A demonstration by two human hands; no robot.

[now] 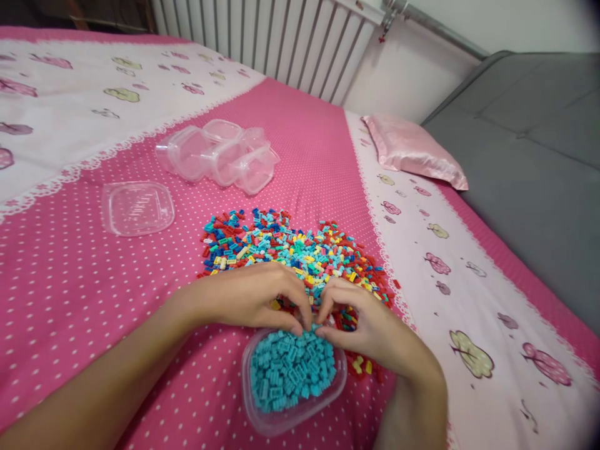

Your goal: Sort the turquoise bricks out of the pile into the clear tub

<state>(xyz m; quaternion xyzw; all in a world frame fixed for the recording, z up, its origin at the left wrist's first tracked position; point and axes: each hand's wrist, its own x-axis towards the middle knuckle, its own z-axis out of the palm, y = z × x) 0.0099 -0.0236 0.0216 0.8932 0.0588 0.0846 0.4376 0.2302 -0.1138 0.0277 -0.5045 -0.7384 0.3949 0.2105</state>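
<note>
A clear plastic container sits on the bed close to me, filled with small turquoise building bricks. Over its far rim, my left hand is bent down with thumb and fingers closed together. Facing it from the right, my right hand also pinches, its fingertips almost meeting the left ones. Whatever is between the fingertips is too small and covered to make out. Just beyond both hands spreads a loose pile of mixed bricks in red, blue, yellow, turquoise and green, partly hidden by the hands.
Several clear plastic containers lie heaped farther back on the pink dotted bedspread. A clear lid or shallow tub lies to the left. A pink pillow rests by the grey headboard; a white radiator stands behind.
</note>
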